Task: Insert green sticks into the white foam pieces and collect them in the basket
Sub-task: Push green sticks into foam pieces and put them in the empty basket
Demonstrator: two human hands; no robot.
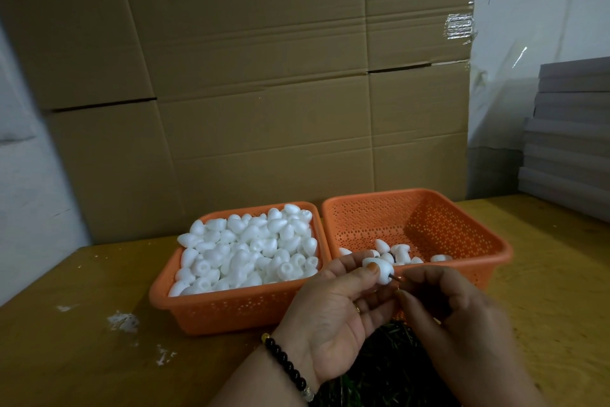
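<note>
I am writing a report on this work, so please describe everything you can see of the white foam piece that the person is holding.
The white foam piece is small, rounded and egg-like, matt and smooth like moulded polystyrene. It is held in the air in front of the right orange basket. The left hand pinches it between thumb and fingers. A thin dark stick enters its lower right end, held by the right hand. How deep the stick goes cannot be seen.
</note>
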